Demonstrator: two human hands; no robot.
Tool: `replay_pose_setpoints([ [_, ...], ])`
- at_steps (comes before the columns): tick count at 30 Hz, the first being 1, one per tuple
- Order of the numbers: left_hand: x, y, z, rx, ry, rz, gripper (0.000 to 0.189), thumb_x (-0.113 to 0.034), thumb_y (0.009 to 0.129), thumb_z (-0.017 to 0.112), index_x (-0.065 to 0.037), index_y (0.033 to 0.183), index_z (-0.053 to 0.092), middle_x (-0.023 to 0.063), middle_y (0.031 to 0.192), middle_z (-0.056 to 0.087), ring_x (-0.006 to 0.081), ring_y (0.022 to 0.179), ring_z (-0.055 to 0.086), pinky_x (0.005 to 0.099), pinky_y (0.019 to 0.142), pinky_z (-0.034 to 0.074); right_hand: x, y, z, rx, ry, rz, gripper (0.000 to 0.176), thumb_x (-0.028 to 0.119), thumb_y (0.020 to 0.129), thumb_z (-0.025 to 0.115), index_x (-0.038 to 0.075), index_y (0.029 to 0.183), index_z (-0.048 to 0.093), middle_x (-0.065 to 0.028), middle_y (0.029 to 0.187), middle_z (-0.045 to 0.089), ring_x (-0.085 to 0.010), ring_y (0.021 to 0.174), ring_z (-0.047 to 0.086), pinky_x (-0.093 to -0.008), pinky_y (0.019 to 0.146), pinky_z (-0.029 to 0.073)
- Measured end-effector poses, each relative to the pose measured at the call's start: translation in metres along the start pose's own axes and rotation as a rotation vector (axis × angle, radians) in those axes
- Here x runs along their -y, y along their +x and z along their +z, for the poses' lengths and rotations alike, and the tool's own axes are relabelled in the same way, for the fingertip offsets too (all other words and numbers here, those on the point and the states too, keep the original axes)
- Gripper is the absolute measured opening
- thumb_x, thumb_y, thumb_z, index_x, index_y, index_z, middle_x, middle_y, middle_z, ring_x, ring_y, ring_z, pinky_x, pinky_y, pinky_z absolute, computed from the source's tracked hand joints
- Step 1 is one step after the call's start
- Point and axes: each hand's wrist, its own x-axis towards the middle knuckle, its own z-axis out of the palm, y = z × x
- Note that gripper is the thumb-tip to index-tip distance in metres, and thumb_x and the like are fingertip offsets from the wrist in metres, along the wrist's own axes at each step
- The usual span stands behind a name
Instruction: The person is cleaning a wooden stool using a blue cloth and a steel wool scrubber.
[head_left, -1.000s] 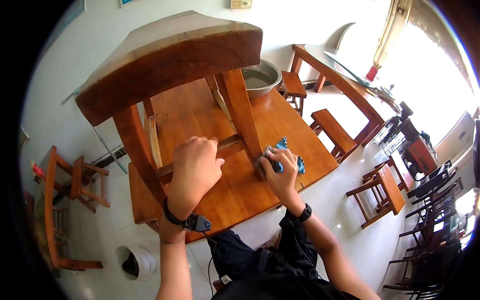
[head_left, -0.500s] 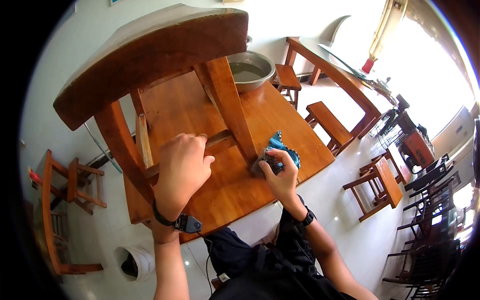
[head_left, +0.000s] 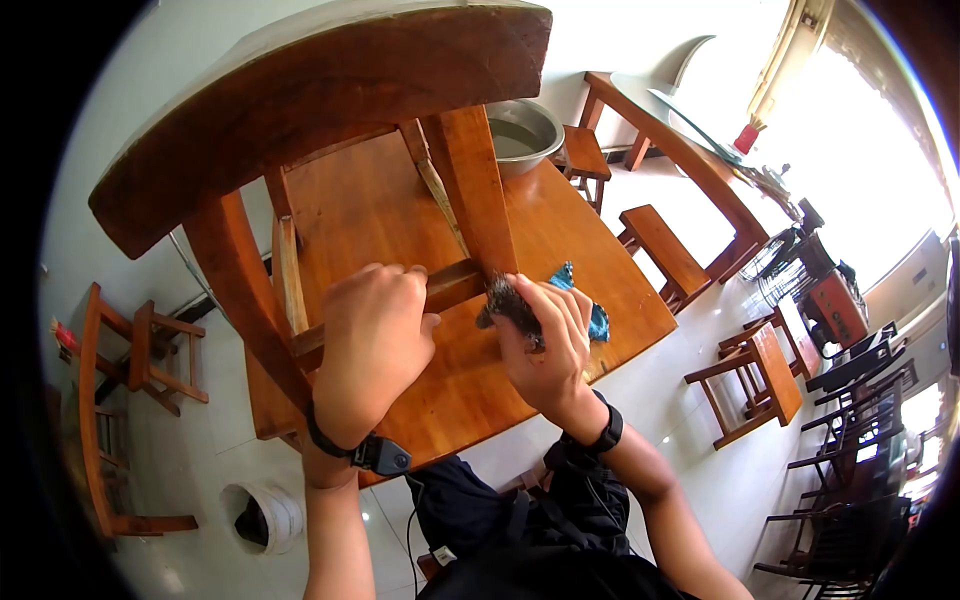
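Scrubber [head_left: 512, 306] moved onto wooden leg [head_left: 474, 190], right hand [head_left: 550, 352] partly hiding cloth [head_left: 599, 324].

Brightly lit by daylight from the window [head_left: 880, 130] at upper right; burned out to white there, with detail lost; softly reflected across the tabletop [head_left: 585, 240]; speckled with small glints on the floor [head_left: 655, 400]; darker on the near face of the curved wooden board [head_left: 340, 100]; mostly sharp at centre; bowed by wide-angle distortion, stretched toward the edges; black at the corners.
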Motion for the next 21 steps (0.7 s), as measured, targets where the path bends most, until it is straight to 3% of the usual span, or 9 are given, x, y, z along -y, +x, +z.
replay_pose_setpoints([
  [7, 0.001, 0.0, 0.002, 0.023, 0.011, 0.007, 0.02, -0.01, 0.079, 0.079, -0.001, 0.095, 0.071, 0.0179, 0.088, 0.07, 0.037, 0.091, 0.069, 0.0466, 0.082, 0.053, 0.003, 0.013, 0.018, 0.025, -0.073, -0.108, 0.036, -0.006, 0.069, 0.082, 0.0, 0.103, 0.074, -0.0131, 0.113, 0.069, -0.0296, 0.092, 0.067, -0.0391, 0.083, 0.049],
  [12, 0.001, -0.001, 0.0, 0.034, 0.017, 0.02, 0.02, -0.008, 0.079, 0.079, -0.001, 0.096, 0.071, 0.0183, 0.089, 0.07, 0.0372, 0.091, 0.069, 0.0467, 0.082, 0.053, 0.01, 0.021, 0.014, 0.03, -0.055, -0.061, 0.033, -0.006, 0.07, 0.082, -0.001, 0.102, 0.073, -0.0138, 0.107, 0.068, -0.0303, 0.092, 0.066, -0.0406, 0.082, 0.051],
  [17, 0.001, -0.002, 0.001, -0.008, -0.006, 0.05, 0.024, -0.011, 0.079, 0.08, 0.0, 0.098, 0.071, 0.018, 0.088, 0.07, 0.0373, 0.09, 0.068, 0.0462, 0.082, 0.053, 0.004, 0.038, 0.015, -0.004, -0.025, -0.148, 0.029, -0.007, 0.072, 0.081, -0.003, 0.1, 0.073, -0.0131, 0.102, 0.067, -0.0296, 0.089, 0.066, -0.0405, 0.079, 0.052],
  [21, -0.001, 0.0, -0.003, 0.032, 0.033, 0.029, 0.031, -0.011, 0.078, 0.081, 0.001, 0.105, 0.072, 0.0179, 0.09, 0.071, 0.0369, 0.091, 0.069, 0.0454, 0.083, 0.054, 0.002, 0.024, 0.013, 0.0, -0.095, -0.056, 0.027, -0.006, 0.074, 0.08, -0.002, 0.099, 0.073, -0.0118, 0.102, 0.068, -0.0285, 0.088, 0.066, -0.0399, 0.079, 0.052],
])
